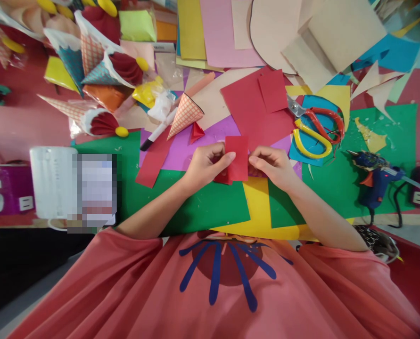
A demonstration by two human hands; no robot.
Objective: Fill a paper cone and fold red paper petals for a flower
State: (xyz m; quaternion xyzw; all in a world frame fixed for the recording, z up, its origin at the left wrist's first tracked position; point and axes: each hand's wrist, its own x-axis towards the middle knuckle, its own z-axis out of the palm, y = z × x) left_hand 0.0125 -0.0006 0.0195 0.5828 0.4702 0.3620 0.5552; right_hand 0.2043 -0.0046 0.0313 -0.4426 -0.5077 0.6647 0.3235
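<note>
My left hand (210, 165) pinches a small red paper rectangle (238, 157) between thumb and fingers, holding it upright above the green sheets. Another bit of red paper (224, 178) shows below that hand. At the rectangle's right edge, my right hand (271, 165) has its thumb and fingertips closed together; whether they grip the edge or something small cannot be made out. Just beyond my hands lie a checked paper cone (185, 115), a small folded red paper piece (197, 133) and a large red sheet (245, 110). A red paper strip (155, 162) rests to the left.
Red-and-yellow-handled scissors (312, 125) lie right of my hands, and a blue glue gun (374, 181) farther right. A marker (158, 132) sits left of the cone. Several finished cones (96, 61) fill the back left. A white box (52, 181) and a blurred phone (96, 188) are at left.
</note>
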